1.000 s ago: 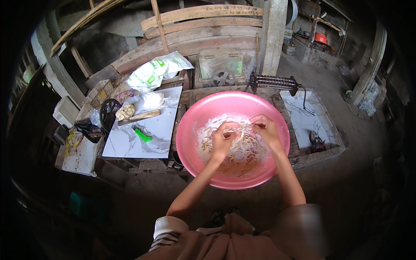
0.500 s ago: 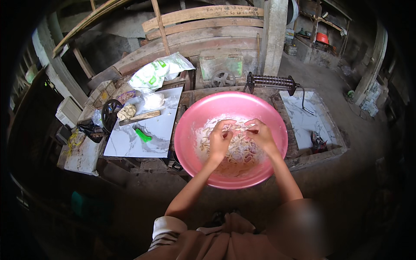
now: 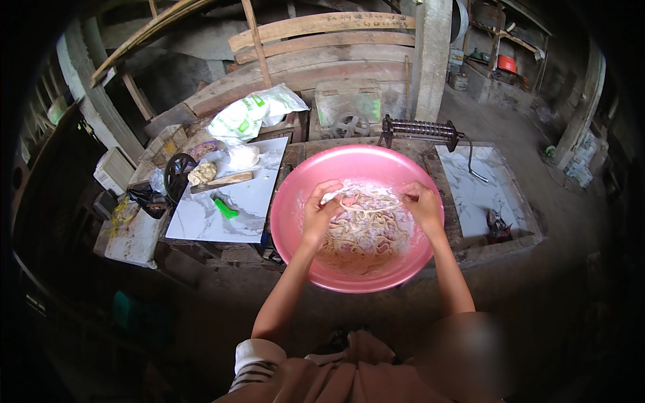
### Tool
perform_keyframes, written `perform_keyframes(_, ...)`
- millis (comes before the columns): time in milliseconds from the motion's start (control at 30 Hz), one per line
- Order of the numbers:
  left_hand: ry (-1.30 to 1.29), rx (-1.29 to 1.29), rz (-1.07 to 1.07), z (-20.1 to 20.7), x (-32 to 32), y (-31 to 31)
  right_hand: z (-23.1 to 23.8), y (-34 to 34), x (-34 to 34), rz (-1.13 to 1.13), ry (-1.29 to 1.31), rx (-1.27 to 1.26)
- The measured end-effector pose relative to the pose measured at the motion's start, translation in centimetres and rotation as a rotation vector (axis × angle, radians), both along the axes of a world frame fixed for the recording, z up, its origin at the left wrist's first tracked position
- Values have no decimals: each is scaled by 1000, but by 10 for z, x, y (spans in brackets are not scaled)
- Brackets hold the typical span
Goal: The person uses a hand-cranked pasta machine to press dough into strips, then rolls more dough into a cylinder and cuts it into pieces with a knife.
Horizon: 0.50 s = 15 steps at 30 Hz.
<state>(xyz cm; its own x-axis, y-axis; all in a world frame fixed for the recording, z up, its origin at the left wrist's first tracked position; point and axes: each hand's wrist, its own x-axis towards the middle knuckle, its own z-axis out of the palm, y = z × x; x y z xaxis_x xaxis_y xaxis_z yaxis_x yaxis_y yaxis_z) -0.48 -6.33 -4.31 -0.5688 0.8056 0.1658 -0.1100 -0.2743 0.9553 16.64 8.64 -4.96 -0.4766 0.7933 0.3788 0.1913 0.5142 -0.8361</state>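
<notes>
Floured dough strands [image 3: 369, 238], like thick noodles, lie in loose curls with white flour in a wide pink basin [image 3: 356, 160]. Over the basin's left side my left hand [image 3: 318, 211] is closed on a few pale strands; one sags across the middle toward the other hand. My right hand [image 3: 422, 205], over the basin's right side, has its fingers pinched at the far end of that strand; its fingertips are partly hidden.
Left of the basin, a marble-patterned board [image 3: 248, 225] bears a dough lump [image 3: 202, 173], a wooden-handled tool [image 3: 225, 181], a green object [image 3: 226, 209] and a white bag [image 3: 243, 156]. A crank roller machine [image 3: 420, 127] stands behind right, near another marbled slab [image 3: 470, 191].
My hands have moved apart, the left one leftward and the right one rightward. A strand now spans the space between them, and more of the dough in the basin shows.
</notes>
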Motion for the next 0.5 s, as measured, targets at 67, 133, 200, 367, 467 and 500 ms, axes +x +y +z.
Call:
perform_keyframes(67, -48, 10, 42, 7, 2, -1, -10, 8, 3, 10, 18, -20)
perform_keyframes(133, -96, 17, 89, 10, -1, -2, -15, 12, 4, 25, 36, -44)
perform_keyframes(200, -151, 64, 155, 11, -8, -6, -14, 11, 2, 48, 28, -149)
perform_keyframes(367, -161, 147, 179, -1, -25, -4, -25, 21, 2, 101, 179, -236)
perform_keyframes(467, -109, 142, 173, -2, -28, -4, -23, 22, 2, 115, 228, -269)
perform_keyframes(500, -48, 93, 149, -1, -29, -5, -21, 21, 1, 113, 205, -268)
